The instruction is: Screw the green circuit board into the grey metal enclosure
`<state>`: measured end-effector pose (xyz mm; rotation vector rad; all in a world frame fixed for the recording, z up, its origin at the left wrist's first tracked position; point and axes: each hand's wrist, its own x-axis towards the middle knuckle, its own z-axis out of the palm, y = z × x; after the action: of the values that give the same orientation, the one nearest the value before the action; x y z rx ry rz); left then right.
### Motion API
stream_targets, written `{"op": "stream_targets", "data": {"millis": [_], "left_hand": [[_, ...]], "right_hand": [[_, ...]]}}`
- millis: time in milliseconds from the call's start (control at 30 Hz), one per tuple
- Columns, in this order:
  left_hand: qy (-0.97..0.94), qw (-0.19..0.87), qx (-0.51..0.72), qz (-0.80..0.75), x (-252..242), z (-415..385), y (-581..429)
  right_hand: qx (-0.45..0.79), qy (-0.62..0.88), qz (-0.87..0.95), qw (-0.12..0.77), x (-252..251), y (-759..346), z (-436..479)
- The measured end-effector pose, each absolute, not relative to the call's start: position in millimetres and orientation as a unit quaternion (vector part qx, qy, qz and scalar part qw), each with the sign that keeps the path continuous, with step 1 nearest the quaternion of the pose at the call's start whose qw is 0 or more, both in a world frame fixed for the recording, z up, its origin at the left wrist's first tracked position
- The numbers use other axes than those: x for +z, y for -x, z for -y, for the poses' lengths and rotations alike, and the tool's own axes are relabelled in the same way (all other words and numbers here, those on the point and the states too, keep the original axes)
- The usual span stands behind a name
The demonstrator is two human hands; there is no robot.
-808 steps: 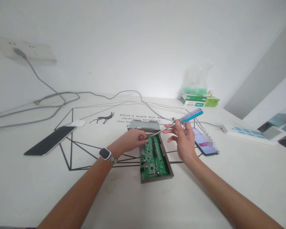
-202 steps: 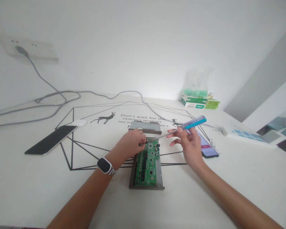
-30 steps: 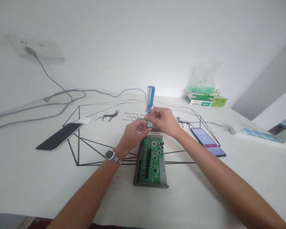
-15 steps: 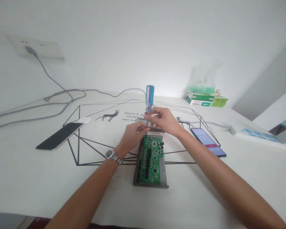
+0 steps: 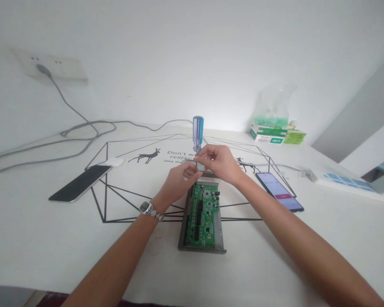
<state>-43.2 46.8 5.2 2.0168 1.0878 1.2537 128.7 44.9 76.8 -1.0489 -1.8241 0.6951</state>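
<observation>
Nearest, a green circuit board (image 5: 203, 217) lies in an open grey metal chassis (image 5: 222, 230) at the middle of the white desk (image 5: 35, 238). Just above the chassis's far end, the right hand (image 5: 219, 163) pinches a blue-handled screwdriver (image 5: 197, 130) by its shaft, holding it upright, tip down. The left hand (image 5: 176, 185), with a wristwatch (image 5: 146, 208), curls beside the shaft; whether it grips, I cannot tell. To either side lie a black smartphone (image 5: 80, 182) and a lit smartphone (image 5: 279, 192); a power strip (image 5: 348, 185) sits farther right, near the desk's far edge — green boxes (image 5: 269, 134) beyond.
</observation>
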Motion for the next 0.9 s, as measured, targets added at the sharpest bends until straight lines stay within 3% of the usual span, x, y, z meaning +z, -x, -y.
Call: {"op": "stream_targets", "data": {"millis": [300,600,900], "left_hand": [[-0.725,0.258,0.474,-0.427,0.8,-47.9,42.0],[-0.740,0.300,0.451,-0.399,4.6,-48.5,45.1],[-0.748,0.316,0.441,-0.382,7.2,-46.0,43.3]], "right_hand": [[0.251,0.447,0.695,0.504,69.5,-118.5,-41.8],[0.392,0.402,0.723,0.403,83.9,-130.9,-43.4],[0.341,0.400,0.749,0.403,83.2,-132.8,-43.3]]}}
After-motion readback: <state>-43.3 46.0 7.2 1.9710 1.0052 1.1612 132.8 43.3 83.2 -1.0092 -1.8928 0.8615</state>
